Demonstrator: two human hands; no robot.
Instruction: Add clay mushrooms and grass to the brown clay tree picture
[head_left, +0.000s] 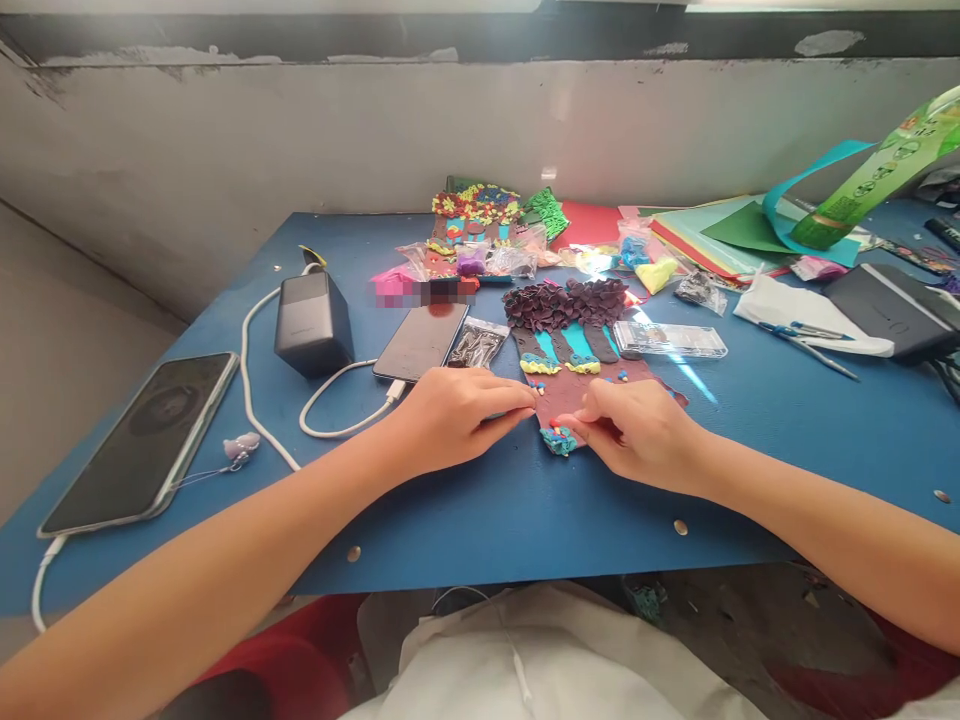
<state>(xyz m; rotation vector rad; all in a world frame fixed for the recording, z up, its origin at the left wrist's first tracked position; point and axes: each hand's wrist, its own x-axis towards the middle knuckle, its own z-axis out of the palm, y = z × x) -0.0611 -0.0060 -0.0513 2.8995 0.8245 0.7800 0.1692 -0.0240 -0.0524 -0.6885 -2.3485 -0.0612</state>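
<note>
A brown clay picture (592, 385) lies flat on the table in front of me. Its upper part carries a mass of dark purple-brown petals (566, 305) over dark trunk shapes, with turquoise between them and yellow at their feet. A blue clay patch (558, 441) with small red and yellow bits sits at its lower left corner. At the picture's left edge, my left hand (469, 415) is closed in a pinch; whatever its fingertips hold is too small to make out. Over the blue patch my right hand (637, 425) also pinches, its fingertips hiding what is between them.
To the left are a phone (142, 440), a black charger block (313, 322) and a second phone (420, 340) on a white cable. Behind the picture lie a clear plastic case (670, 340), clay bags and another clay picture (476, 215). Pens and a green bottle (870, 185) stand right.
</note>
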